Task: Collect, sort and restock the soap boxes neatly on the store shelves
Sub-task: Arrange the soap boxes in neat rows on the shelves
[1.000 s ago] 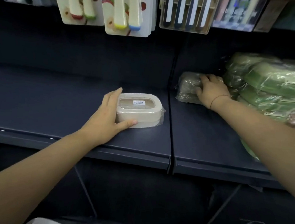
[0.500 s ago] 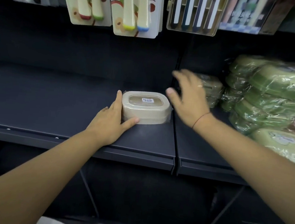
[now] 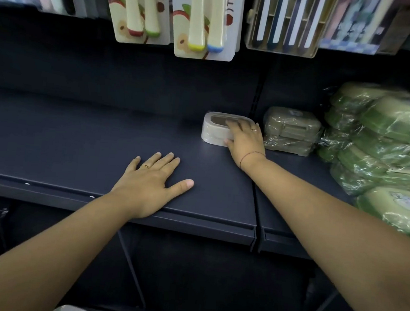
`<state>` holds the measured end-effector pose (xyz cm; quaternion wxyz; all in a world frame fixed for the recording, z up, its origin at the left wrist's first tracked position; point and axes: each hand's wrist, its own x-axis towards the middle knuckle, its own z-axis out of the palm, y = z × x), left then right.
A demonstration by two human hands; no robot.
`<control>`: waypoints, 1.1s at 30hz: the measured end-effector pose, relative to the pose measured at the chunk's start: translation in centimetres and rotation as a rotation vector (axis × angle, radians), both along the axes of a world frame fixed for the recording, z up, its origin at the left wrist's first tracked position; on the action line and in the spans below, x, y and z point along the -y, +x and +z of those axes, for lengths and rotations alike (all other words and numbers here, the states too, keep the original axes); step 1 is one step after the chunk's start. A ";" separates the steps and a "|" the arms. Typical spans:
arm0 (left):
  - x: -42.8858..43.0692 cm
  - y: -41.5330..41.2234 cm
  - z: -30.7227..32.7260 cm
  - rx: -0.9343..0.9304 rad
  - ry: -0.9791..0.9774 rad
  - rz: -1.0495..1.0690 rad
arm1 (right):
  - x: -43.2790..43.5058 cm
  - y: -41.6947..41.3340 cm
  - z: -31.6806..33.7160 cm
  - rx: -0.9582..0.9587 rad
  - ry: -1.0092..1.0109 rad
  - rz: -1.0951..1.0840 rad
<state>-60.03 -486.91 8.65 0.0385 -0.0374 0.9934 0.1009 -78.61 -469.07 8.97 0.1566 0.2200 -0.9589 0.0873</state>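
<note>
Dark navy shelf (image 3: 78, 133) fills my view. Toward the back, at the right end of its left panel, sits the beige soap box (image 3: 213, 131), lying flat and wrapped in clear film. On my feed the right hand (image 3: 245, 143) grips it, with the fingers (image 3: 240, 130) pressed together across the lid and the thumb against the near wall. Just beside the box, across the seam between panels, stands a short stack of olive wrapped boxes (image 3: 290, 132); I cannot tell whether they touch. Further right are piles of green wrapped boxes (image 3: 384, 135). The left hand (image 3: 147, 185) rests palm down near the shelf's front edge, fingers spread, holding nothing, well apart from the box. Carded utensil packs (image 3: 204, 20) hang above.
</note>
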 end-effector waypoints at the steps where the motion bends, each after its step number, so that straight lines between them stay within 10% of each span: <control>1: 0.0 0.0 -0.1 -0.001 0.002 0.000 | 0.3 -0.6 -0.1 0.000 0.009 -0.011; 11: 0.3 0.5 -0.6 -0.163 0.090 0.018 | 0.8 0.3 0.6 0.052 -0.016 0.016; 20: 4.7 15.4 -3.3 -0.582 0.077 -0.189 | 2.5 26.9 -3.5 0.268 -0.441 0.767; 26: 10.5 27.7 -11.8 -0.186 -0.093 -0.240 | 3.1 36.9 -18.9 0.826 -0.093 0.568; 33: 9.1 22.9 -18.0 0.277 -0.251 -0.207 | 3.8 43.0 -28.6 0.916 0.020 0.343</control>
